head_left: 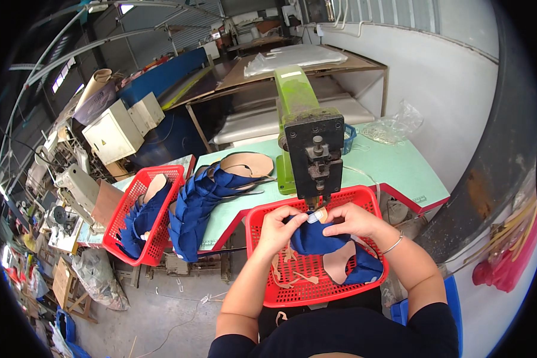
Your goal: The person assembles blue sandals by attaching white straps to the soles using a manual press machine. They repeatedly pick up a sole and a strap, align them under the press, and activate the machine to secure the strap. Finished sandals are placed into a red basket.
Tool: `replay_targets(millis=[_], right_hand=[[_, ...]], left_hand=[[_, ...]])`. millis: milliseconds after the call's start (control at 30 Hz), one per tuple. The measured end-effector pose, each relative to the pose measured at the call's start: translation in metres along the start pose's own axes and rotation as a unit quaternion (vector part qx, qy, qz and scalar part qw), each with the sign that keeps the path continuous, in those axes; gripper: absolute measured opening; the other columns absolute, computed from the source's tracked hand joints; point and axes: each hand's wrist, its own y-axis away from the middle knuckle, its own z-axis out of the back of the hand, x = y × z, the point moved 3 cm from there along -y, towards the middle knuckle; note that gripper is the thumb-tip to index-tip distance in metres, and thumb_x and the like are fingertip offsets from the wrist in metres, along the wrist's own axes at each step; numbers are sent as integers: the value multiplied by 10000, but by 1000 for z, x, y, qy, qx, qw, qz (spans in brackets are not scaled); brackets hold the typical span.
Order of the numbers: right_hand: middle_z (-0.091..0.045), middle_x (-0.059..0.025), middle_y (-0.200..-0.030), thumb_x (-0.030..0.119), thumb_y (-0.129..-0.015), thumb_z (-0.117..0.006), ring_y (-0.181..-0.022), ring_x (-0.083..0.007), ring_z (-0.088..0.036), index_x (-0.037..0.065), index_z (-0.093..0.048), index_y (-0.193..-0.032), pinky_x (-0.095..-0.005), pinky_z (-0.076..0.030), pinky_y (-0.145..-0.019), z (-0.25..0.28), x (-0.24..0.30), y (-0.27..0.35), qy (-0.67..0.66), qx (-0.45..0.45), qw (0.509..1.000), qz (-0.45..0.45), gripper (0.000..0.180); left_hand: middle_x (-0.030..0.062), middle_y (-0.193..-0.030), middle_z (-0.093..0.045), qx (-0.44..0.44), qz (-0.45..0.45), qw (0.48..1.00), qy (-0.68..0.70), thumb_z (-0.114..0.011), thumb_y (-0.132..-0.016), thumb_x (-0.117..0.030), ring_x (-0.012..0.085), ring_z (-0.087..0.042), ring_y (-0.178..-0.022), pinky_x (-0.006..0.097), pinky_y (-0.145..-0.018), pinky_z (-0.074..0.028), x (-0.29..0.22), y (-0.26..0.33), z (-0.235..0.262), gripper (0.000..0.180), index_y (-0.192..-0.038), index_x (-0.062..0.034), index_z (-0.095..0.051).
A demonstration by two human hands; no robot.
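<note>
My left hand (282, 229) and my right hand (354, 221) meet under the head of a green and black machine (313, 140). Thumb and fingers of both pinch the upper edge of a blue fabric shoe upper (317, 241). A small whitish and tan patch (318, 215) shows at that edge, between the fingertips. Beneath my hands, a red plastic basket (255, 244) rests against the table front. Inside it lie a beige insole-shaped piece (339, 263), more blue fabric (364, 267) and thin tan scraps (304, 278).
A light green table (394, 161) carries the machine and an overlapping row of blue shoe uppers (200, 203). Left of that row, another red basket (172, 216) holds similar pieces. A small blue basket (349, 139) and clear plastic bag (394, 124) sit behind. A dark pillar (477, 173) stands at right.
</note>
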Motion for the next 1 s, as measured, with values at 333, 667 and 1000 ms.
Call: replay_targets(millis=[333, 667, 1000], right_hand=[[-650, -35, -786, 251, -705, -754, -718, -113, -593, 44, -663, -838, -263, -463, -687, -13, 10, 0, 97, -45, 993, 46, 263], [-533, -95, -763, 187, -682, -680, -667, -215, -527, 60, -542, -782, -345, -398, -582, -48, -4, 20, 572, -273, 716, 293, 212], [-509, -46, -943, -2, -794, -618, -679, -78, -523, 17, -504, -1167, -213, -462, -609, -28, -78, 43, -46, -135, 989, 37, 390]], left_hand=[[5, -746, -619, 21, 62, 998, 6, -643, -830, -148, 51, -548, -687, 206, -631, -450, 8, 15, 15, 143, -812, -7, -639], [5, -734, -633, -168, 99, 980, 33, -597, -868, -198, 55, -552, -673, 210, -616, -449, 56, 42, -39, 211, -908, 0, -657], [26, -840, -639, -63, -6, 992, 112, -591, -868, -124, 78, -577, -738, 224, -675, -470, 54, 51, -47, 168, -965, 5, -639]])
